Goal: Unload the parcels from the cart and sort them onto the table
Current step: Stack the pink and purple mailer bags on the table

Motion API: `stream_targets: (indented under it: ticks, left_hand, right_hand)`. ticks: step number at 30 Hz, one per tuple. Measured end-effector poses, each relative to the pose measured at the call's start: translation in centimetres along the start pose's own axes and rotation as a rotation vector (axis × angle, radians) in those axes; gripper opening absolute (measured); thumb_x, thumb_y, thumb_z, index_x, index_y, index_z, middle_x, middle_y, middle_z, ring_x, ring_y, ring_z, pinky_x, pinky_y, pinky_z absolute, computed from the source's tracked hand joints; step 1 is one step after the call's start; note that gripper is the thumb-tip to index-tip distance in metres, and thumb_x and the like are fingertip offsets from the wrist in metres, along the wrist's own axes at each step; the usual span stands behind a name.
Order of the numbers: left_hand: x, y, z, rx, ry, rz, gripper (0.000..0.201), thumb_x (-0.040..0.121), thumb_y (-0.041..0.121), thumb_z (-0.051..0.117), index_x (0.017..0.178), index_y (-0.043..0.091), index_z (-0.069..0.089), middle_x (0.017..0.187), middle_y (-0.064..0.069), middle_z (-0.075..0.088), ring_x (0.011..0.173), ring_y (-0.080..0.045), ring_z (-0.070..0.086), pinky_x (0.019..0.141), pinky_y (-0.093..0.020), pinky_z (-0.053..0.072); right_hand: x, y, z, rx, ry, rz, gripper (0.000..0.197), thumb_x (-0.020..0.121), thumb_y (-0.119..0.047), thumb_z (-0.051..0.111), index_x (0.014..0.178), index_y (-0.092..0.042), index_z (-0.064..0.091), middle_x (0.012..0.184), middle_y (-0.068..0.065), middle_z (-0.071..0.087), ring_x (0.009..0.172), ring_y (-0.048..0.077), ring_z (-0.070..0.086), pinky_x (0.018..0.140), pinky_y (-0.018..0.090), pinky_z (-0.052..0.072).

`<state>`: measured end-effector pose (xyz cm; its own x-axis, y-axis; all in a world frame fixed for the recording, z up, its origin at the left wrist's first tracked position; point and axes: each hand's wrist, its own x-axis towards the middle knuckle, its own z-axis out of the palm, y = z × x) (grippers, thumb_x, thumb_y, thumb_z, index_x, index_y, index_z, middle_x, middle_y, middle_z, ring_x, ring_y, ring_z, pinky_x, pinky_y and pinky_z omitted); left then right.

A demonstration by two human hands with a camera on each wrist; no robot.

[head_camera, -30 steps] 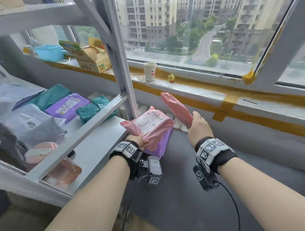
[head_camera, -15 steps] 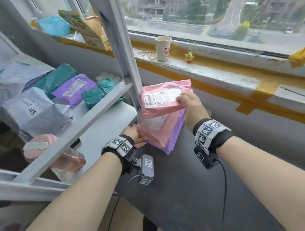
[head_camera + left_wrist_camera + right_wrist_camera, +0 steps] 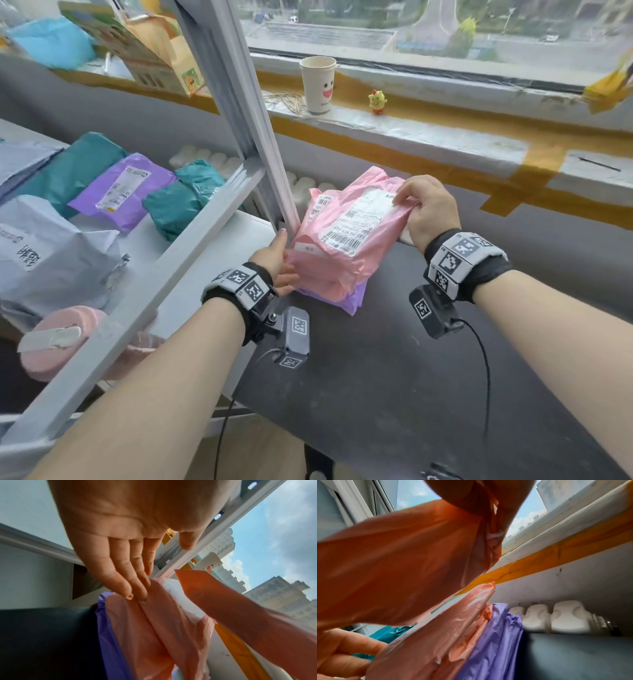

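Three pink parcels (image 3: 346, 236), two purple parcels (image 3: 123, 190), three teal parcels (image 3: 171, 209), one paper cup (image 3: 318, 84).

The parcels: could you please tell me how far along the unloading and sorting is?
Done: a purple parcel and at least one pink parcel lie stacked on the dark table. In hand: the right hand pinches the top pink parcel over that stack; the left hand steadies the stack's edge with straight fingers. Left: teal parcels, a labelled purple parcel and grey ones remain on the cart.
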<state>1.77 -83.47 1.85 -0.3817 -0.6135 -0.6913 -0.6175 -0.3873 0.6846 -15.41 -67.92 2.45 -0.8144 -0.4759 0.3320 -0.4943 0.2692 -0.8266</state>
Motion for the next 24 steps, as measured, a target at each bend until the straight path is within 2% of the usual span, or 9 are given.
stream_targets:
  ticks: [3, 5, 7, 10, 13, 15, 17, 19, 24]
  left_hand:
    - [0.4, -0.3, -0.5, 0.039, 0.043, 0.026, 0.04, 0.099, 0.046, 0.031, 0.106, 0.012, 0.051, 0.088, -0.003, 0.057, 0.072, -0.018, 0.058, 0.055, -0.026, 0.05]
    - [0.6, -0.5, -1.0, 0.074, 0.06, 0.041, 0.034, 0.101, 0.04, 0.032, 0.103, 0.011, 0.05, 0.089, -0.004, 0.059, 0.068, -0.016, 0.057, 0.059, -0.03, 0.053]
    - [0.8, -0.8, -1.7, 0.144, 0.065, 0.055, 0.032, 0.101, 0.035, 0.032, 0.099, 0.01, 0.051, 0.104, -0.011, 0.061, 0.075, -0.021, 0.064, 0.069, -0.036, 0.054]
    - [0.7, -1.2, -2.5, 0.163, 0.099, 0.085, 0.031, 0.098, 0.037, 0.04, 0.089, 0.011, 0.053, 0.101, -0.01, 0.059, 0.074, -0.019, 0.064, 0.067, -0.032, 0.051]
    - [0.6, -1.3, -2.6, 0.241, 0.087, 0.138, 0.039, 0.09, 0.046, 0.052, 0.103, 0.009, 0.055, 0.105, -0.007, 0.062, 0.089, -0.021, 0.065, 0.074, -0.033, 0.052]
    - [1.3, -1.4, -2.5, 0.321, 0.127, 0.188, 0.062, 0.071, 0.06, 0.056, 0.108, 0.01, 0.06, 0.108, -0.008, 0.066, 0.098, -0.024, 0.065, 0.088, -0.041, 0.053]
    - [1.6, -1.4, -2.3, 0.366, 0.14, 0.238, 0.067, 0.065, 0.062, 0.052, 0.11, 0.013, 0.061, 0.108, -0.009, 0.066, 0.101, -0.026, 0.063, 0.093, -0.045, 0.05]
    - [1.4, -1.0, -1.8, 0.389, 0.111, 0.261, 0.056, 0.082, 0.058, 0.051, 0.11, 0.011, 0.062, 0.104, -0.01, 0.066, 0.101, -0.028, 0.062, 0.093, -0.045, 0.05]
    - [1.8, -1.0, -1.4, 0.357, 0.108, 0.227, 0.052, 0.091, 0.054, 0.046, 0.108, 0.006, 0.059, 0.088, -0.008, 0.064, 0.093, -0.028, 0.062, 0.094, -0.044, 0.049]
  right_hand:
    - [0.0, -0.5, 1.6, 0.023, -0.046, -0.016, 0.031, 0.056, 0.02, 0.041, 0.058, -0.005, 0.061, 0.084, 0.008, 0.058, 0.085, 0.021, 0.055, 0.076, 0.016, 0.042]
    - [0.0, -1.1, 3.0, 0.029, -0.129, -0.009, 0.026, 0.058, 0.018, 0.039, 0.056, 0.004, 0.061, 0.092, 0.016, 0.063, 0.093, 0.028, 0.057, 0.076, 0.011, 0.041]
    - [0.2, -1.3, 4.4, -0.018, -0.204, -0.013, 0.022, 0.064, 0.011, 0.043, 0.06, 0.008, 0.065, 0.106, 0.02, 0.063, 0.11, 0.033, 0.053, 0.09, 0.006, 0.035]
    - [0.8, -0.4, 5.3, -0.236, -0.237, 0.11, 0.028, 0.075, -0.013, 0.046, 0.085, -0.007, 0.072, 0.135, 0.012, 0.047, 0.132, 0.03, 0.032, 0.113, 0.033, 0.025]
    - [0.6, -0.5, 5.0, -0.278, -0.281, 0.318, 0.038, 0.093, -0.012, 0.04, 0.125, -0.023, 0.057, 0.143, 0.014, 0.034, 0.133, 0.033, 0.031, 0.113, 0.039, 0.025]
    - [0.2, -0.9, 5.1, -0.191, -0.292, 0.408, 0.045, 0.097, -0.017, 0.037, 0.141, -0.02, 0.037, 0.142, 0.019, 0.036, 0.129, 0.034, 0.038, 0.11, 0.034, 0.029]
    - [-0.1, -1.4, 5.3, -0.138, -0.295, 0.528, 0.05, 0.098, -0.023, 0.041, 0.144, -0.008, 0.028, 0.14, 0.02, 0.041, 0.127, 0.033, 0.043, 0.102, 0.031, 0.033]
    - [-0.4, -1.6, 5.6, -0.098, -0.312, 0.615, 0.049, 0.095, -0.026, 0.047, 0.136, -0.001, 0.036, 0.134, 0.019, 0.05, 0.122, 0.033, 0.049, 0.096, 0.032, 0.038]
    - [-1.8, -1.9, 6.5, -0.118, -0.337, 0.601, 0.043, 0.092, -0.026, 0.053, 0.126, 0.0, 0.045, 0.124, 0.016, 0.057, 0.113, 0.032, 0.055, 0.093, 0.035, 0.043]
